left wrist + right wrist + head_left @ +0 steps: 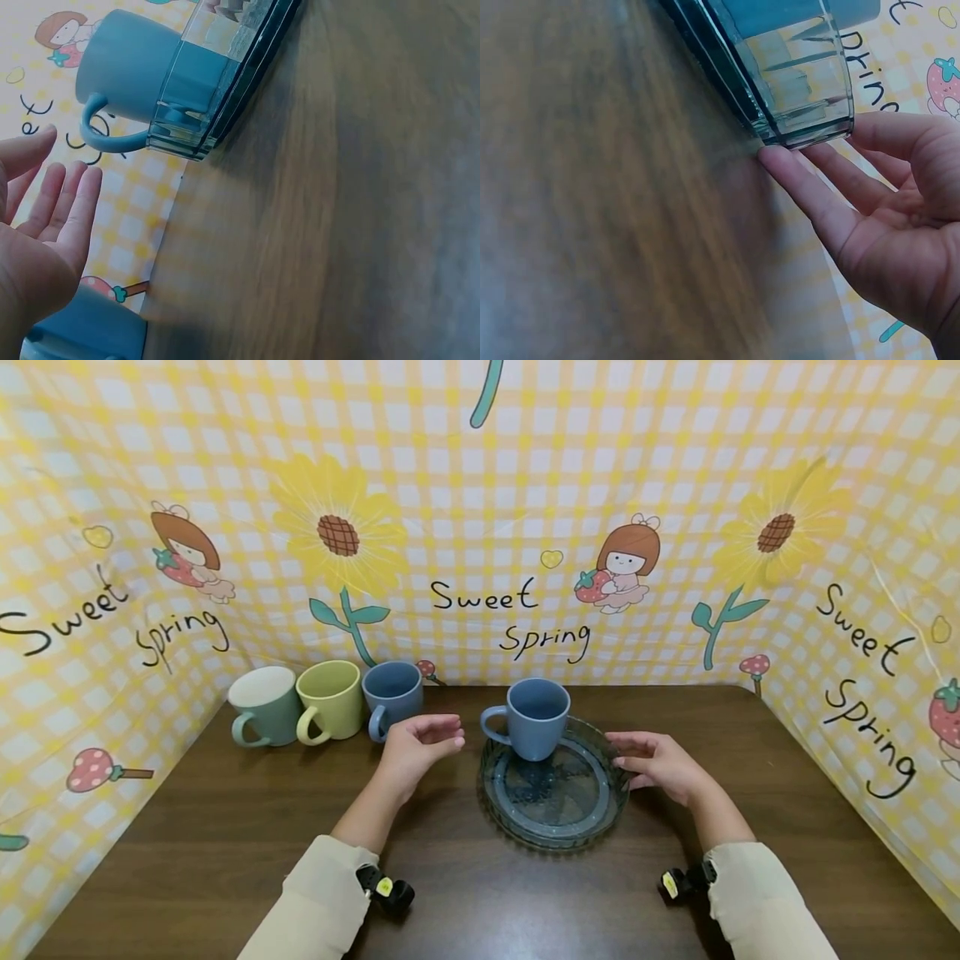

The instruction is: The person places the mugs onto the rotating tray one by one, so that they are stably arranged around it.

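Observation:
A blue mug [537, 727] stands upright inside a round, dark, see-through glass dish [555, 839], near its back edge, with its handle to the left. My right hand [660, 766] touches the dish's right side with extended fingers. The right wrist view shows the thumb [810, 187] at the base of the glass wall. My left hand [418, 752] holds nothing. It hovers between the dish and a second blue mug [396, 693], fingers fairly straight and apart from the mug handle in the left wrist view.
Left of the second blue mug, a yellow-green mug [330, 702] and a green mug [266, 706] with a pale interior stand in a row at the back left of the brown wooden table [480, 902]. Yellow checked cloth [480, 527] encloses the back and sides.

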Available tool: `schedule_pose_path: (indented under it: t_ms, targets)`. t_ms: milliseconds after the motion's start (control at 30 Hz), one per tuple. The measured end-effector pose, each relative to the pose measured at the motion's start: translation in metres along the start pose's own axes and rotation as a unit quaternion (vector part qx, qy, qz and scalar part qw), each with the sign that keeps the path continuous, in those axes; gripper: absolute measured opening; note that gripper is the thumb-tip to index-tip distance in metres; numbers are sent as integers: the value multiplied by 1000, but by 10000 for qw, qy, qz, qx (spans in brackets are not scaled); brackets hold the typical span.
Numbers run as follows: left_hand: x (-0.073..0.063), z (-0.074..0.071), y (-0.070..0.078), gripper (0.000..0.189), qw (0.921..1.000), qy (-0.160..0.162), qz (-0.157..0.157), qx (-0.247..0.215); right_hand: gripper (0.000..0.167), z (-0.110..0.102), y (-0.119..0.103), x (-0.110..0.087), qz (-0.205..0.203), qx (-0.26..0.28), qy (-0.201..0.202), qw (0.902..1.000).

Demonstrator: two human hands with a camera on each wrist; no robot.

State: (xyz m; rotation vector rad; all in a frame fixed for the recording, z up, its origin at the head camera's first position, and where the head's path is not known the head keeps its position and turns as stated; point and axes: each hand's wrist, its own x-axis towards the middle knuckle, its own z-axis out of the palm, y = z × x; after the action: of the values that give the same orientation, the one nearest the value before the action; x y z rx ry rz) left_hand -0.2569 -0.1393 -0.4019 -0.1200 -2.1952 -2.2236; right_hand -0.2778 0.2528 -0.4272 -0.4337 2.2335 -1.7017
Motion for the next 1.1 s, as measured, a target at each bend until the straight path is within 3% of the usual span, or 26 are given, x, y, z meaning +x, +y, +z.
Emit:
schedule_pose_path:
  t_ms: [300,533,1100]
  targets:
    - [-12,-11,0,39,9994,220,250,59,52,4,-1,-5,158,295,116,9994]
    - [-18,-21,-1,37,9976,375,514,-271,55,6,-3,-10,354,578,248,9974]
    - [-30,-48,2,35,9912,963,805,-415,58,12,-3,-18,348,609,356,9969]
